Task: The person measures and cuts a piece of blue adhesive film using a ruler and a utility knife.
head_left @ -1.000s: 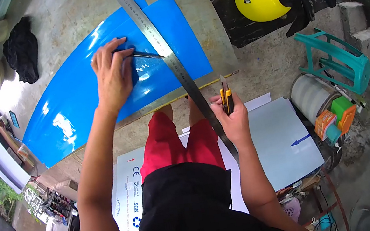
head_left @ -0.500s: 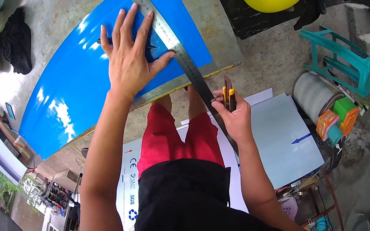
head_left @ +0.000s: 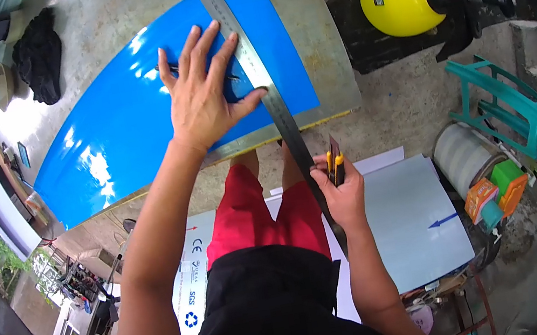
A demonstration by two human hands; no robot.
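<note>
A glossy blue sheet (head_left: pixel 130 105) lies on the work table. Across its right part runs a long steel ruler (head_left: pixel 251 64), slanting down past the table edge. My left hand (head_left: pixel 201 104) is spread on the sheet, thumb and fingertips against the ruler's left edge. Under that hand something dark and thin pokes out on both sides, mostly hidden. My right hand (head_left: pixel 344 194) is closed round a utility knife (head_left: pixel 336 167) with yellow parts, blade pointing up. Its thumb and fingertips also touch the ruler's lower part, off the table.
The metal table (head_left: pixel 327 51) has a yellowish front edge. At right are a yellow spray bottle (head_left: pixel 401 3), spray cans and a teal plastic stool (head_left: pixel 507 106). Pale printed sheets (head_left: pixel 414 228) lie below, near my legs. A black cloth (head_left: pixel 39 57) rests at the table's far left.
The whole view has shifted, so the table and sheet appear slightly lower and further right. Both hands keep their places on the ruler, and the knife stays in my right hand.
</note>
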